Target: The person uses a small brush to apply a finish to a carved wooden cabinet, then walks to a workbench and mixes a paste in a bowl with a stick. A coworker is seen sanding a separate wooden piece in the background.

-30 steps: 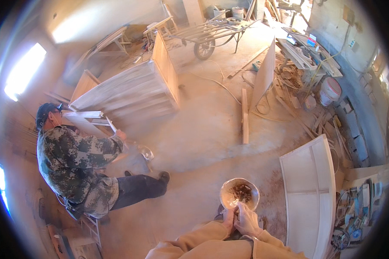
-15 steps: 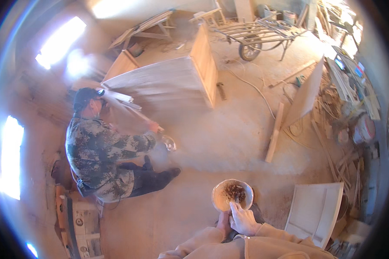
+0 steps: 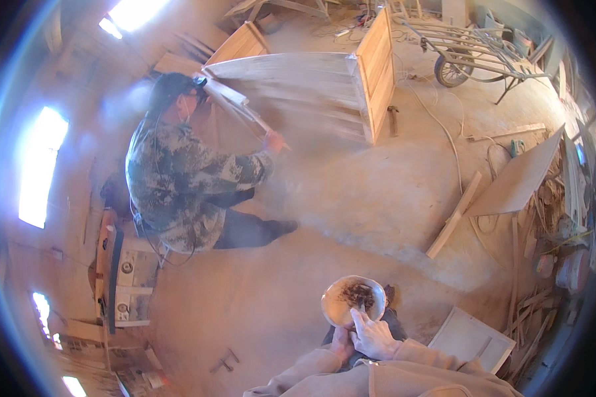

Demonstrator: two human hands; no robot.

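Note:
A pale round bowl (image 3: pixel 332 306) is held in front of my body, and dark brown matter (image 3: pixel 357 295) lies inside it. My left hand (image 3: pixel 342 343) grips the bowl's near edge from below. My right hand (image 3: pixel 374 338) is closed with its index finger pointing into the bowl. In its fingers is a thin tool (image 3: pixel 362 307) whose end reaches into the brown matter; its exact kind is too small to make out.
A crouching co-worker (image 3: pixel 185 178) in a camouflage jacket holds wooden strips at left, beside a large wooden panel frame (image 3: pixel 291 69). A hammer (image 3: pixel 393 120), a plank (image 3: pixel 454 215), a leaning board (image 3: pixel 520 182), a white panel (image 3: pixel 471 340) and a cart (image 3: pixel 473 56) stand or lie around. Dust hangs in the air.
My view has turned, so the room shifts up and to the right in the picture. Both hands stay at the bowl, with the tool still in it.

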